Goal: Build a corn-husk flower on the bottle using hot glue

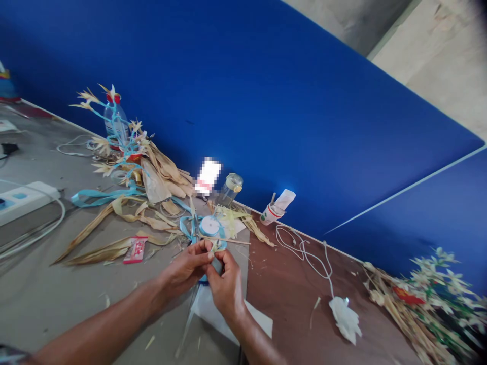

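My left hand [190, 267] and my right hand [228, 286] meet low in the middle of the view, fingers pinched together. Between their fingertips is a small pale husk-like piece [216, 247], partly covered by the fingers. Just beyond the hands lies a spool of light blue ribbon [209, 226], with scissors beside it and a thin stick [232, 241] in front. Beneath the right wrist a white sheet of paper [258, 317] lies on the table.
Dried corn husks [163, 170] and a blue-stemmed flower branch [131, 147] lie at left, near a red packet [135, 250] and power strip [28, 201]. A glass jar [231, 190], paper cup [271, 213] and white cable [310, 256] line the blue partition [247, 91]. White flowers [445, 276] stand right.
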Demonstrator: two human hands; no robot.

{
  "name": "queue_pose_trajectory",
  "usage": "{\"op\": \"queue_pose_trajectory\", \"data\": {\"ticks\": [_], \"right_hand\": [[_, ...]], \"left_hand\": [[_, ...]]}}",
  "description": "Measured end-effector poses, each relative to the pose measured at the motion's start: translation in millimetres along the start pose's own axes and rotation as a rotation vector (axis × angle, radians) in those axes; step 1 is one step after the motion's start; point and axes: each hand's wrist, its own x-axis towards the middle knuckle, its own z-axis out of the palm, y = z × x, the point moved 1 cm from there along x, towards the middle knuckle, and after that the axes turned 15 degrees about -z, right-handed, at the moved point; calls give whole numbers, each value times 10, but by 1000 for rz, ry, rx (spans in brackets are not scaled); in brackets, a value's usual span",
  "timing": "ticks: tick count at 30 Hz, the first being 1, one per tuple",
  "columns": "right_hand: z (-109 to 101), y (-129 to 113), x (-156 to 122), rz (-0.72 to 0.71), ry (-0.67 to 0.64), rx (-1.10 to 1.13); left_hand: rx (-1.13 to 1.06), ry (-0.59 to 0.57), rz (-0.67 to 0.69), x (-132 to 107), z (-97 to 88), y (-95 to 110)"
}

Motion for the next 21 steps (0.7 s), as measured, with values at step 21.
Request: {"op": "queue_pose_trajectory", "data": {"ticks": [21], "right_hand": [[-140, 54, 120, 324, 24, 631]], "left_hand": [[95, -80, -36, -17, -119, 52]]}}
